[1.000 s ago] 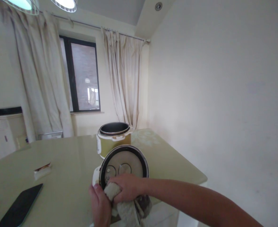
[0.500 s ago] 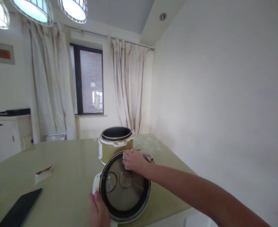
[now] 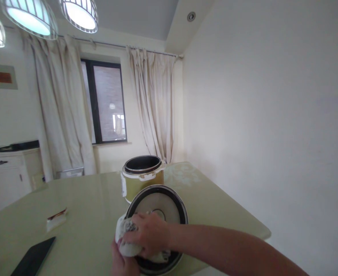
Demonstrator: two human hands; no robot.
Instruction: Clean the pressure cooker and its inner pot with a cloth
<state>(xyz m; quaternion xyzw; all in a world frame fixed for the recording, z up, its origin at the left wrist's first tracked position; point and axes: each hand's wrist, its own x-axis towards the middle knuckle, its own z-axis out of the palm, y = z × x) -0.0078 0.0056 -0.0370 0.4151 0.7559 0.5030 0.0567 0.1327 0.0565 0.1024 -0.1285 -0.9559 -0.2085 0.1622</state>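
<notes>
My R hand (image 3: pixel 153 234) is part closed, fingers bent around a bunched cloth (image 3: pixel 130 227), pressing it on the L / lower-L part of the pressure cooker lid (image 3: pixel 170 210). Lid is underside toward me, tilted up, approx. in front of the cooker body; the cloth + my R hand cover its lower-L. My L hand (image 3: pixel 124 264) is curled at the lid's lower-L edge, gripping it next to the cloth; lower part of that hand cut off by frame, exact finger placement partly hidden. Cooker body (image 3: pixel 146 181) (green w/ white trim) stands upright on the table (image 3: pixel 90 203) just behind the lid, top open, dark inside. Also on table, to the L: a dark flat tablet-like item (image 3: pixel 33 257) near the front edge of view, + a small white packet (image 3: pixel 56 220) w/ brown edge, beyond it, apart from it.
</notes>
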